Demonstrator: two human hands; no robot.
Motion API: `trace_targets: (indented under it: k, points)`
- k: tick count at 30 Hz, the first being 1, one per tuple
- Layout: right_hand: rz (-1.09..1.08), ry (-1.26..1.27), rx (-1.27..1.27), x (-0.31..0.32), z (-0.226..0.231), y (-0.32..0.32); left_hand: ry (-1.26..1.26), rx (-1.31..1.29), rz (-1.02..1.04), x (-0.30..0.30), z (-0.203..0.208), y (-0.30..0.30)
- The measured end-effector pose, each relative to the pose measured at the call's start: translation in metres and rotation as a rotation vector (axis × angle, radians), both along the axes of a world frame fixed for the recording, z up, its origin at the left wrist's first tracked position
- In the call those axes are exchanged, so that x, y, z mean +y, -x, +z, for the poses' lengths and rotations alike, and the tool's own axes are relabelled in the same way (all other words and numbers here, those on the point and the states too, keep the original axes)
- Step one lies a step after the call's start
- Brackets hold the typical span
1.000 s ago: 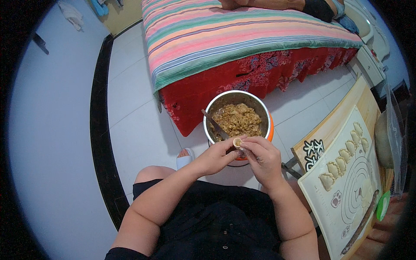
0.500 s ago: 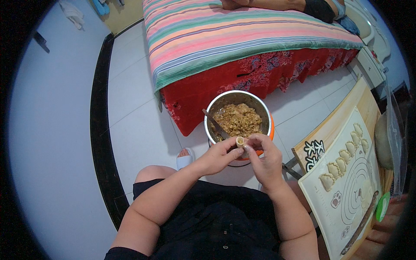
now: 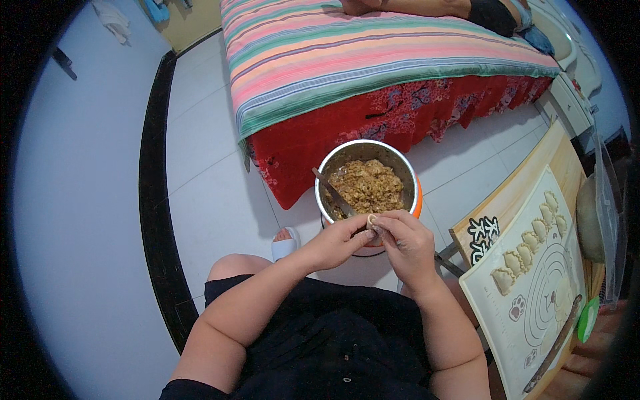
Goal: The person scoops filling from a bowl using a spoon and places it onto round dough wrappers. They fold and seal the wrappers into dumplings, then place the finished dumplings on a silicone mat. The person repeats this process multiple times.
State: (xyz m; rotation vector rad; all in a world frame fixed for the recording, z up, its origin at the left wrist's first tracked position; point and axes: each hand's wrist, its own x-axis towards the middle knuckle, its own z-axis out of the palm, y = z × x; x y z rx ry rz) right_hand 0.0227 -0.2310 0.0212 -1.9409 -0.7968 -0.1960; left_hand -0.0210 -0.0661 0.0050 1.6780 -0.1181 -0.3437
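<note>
Between the fingertips of both hands is a small pale dumpling [image 3: 371, 221], its edge pinched together and mostly hidden by the fingers. My left hand [image 3: 341, 241] is closed on its left side. My right hand [image 3: 405, 245] presses it with thumb and fingers from the right. Just beyond the hands stands a metal bowl [image 3: 321, 160] of brown minced filling [image 3: 370, 187]. A utensil with a dark handle [image 3: 325, 181] leans in the filling, against the bowl's left rim.
At right, a wooden board [image 3: 533, 175] carries a white pastry mat [image 3: 493, 327] with a row of folded dumplings [image 3: 526, 250], a dark rolling pin [image 3: 553, 347] and a green object [image 3: 589, 319]. Ahead is a striped bed [image 3: 373, 50] where another person's legs [image 3: 427, 7] lie.
The wrapper's open top, with filling showing inside, has been pressed together. My right fingers have moved slightly left over it.
</note>
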Motion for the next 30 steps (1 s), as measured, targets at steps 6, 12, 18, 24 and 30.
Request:
trace_targets:
  k: [6,12,18,24,30]
  points:
    - [-0.062,-0.017,0.143,0.000,0.002,0.003,0.086,0.050,0.031,-0.002,-0.004,-0.001]
    - [-0.086,0.003,0.223,0.000,-0.001,0.005,0.119,0.052,0.083,-0.003,-0.008,-0.001]
    - [-0.099,-0.112,0.337,-0.004,-0.008,-0.003,0.109,0.079,0.084,0.001,-0.011,-0.004]
    - [-0.042,-0.090,0.520,-0.003,-0.005,-0.003,-0.021,0.074,0.011,-0.004,0.004,0.000]
    - [-0.054,0.078,0.325,-0.001,-0.005,-0.001,0.063,0.103,0.000,-0.004,-0.004,0.002]
